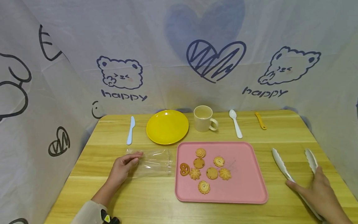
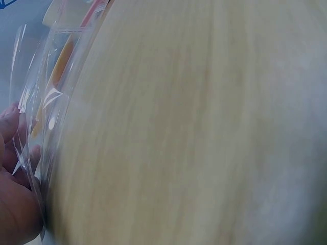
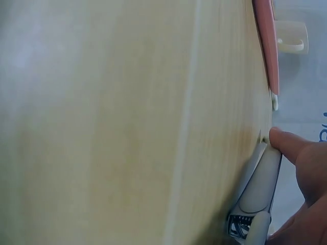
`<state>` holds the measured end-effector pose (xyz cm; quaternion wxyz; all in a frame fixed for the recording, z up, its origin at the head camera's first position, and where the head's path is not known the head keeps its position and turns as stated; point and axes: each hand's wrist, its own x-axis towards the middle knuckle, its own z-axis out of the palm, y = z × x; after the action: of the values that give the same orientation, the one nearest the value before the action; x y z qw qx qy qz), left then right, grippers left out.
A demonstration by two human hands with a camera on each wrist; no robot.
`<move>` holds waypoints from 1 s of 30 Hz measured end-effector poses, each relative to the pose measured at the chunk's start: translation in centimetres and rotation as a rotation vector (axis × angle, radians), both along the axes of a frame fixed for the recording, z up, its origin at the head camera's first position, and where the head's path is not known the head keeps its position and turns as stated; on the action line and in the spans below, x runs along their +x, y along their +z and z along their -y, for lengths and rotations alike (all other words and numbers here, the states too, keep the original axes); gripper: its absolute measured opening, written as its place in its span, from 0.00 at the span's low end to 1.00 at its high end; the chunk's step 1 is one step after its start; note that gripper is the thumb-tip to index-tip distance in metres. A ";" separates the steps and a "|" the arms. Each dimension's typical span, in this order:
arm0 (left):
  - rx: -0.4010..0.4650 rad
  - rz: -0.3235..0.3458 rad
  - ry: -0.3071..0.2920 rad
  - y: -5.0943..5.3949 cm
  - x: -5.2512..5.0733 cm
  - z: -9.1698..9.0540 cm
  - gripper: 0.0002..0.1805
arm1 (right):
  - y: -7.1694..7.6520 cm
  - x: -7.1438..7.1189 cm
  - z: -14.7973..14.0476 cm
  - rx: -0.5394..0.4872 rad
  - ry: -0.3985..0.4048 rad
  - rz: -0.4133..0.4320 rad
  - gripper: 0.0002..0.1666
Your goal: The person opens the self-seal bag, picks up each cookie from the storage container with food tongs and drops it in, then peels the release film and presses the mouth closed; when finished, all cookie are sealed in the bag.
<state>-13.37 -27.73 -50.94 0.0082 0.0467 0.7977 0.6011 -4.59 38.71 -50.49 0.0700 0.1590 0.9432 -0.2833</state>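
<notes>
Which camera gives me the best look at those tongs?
The head view: both scalloped tips of the tongs show, spread apart. The right wrist view shows only part, close up by the right hand; the left wrist view shows none.

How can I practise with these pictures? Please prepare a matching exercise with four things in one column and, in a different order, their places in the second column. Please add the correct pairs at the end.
Things:
1. tongs
2. mug
3. cookies
4. clear bag

Places:
A. on the pink tray
B. held by the left hand
C. held by the right hand
D. between the yellow plate and the white spoon

Correct pairs: 1-C, 2-D, 3-A, 4-B
</notes>
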 end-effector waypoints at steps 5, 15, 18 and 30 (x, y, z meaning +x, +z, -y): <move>0.006 0.002 0.007 0.0 0.1 -0.1 0.14 | 0.3 0.0 0.1 0.027 0.001 0.010 0.80; 0.020 -0.015 0.003 -0.2 0.1 -0.1 0.14 | 1.0 0.0 0.0 0.040 0.031 -0.004 0.79; 0.023 -0.012 -0.002 -0.2 0.1 0.0 0.14 | 1.1 0.0 0.1 0.034 0.041 -0.019 0.78; 0.036 -0.023 -0.014 -0.3 0.0 0.1 0.14 | 3.0 -0.6 1.2 0.080 0.176 -0.211 0.73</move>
<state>-13.36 -27.84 -51.20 0.0025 0.0592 0.7865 0.6147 -5.24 37.51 -47.52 -0.0116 0.0478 0.9662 -0.2532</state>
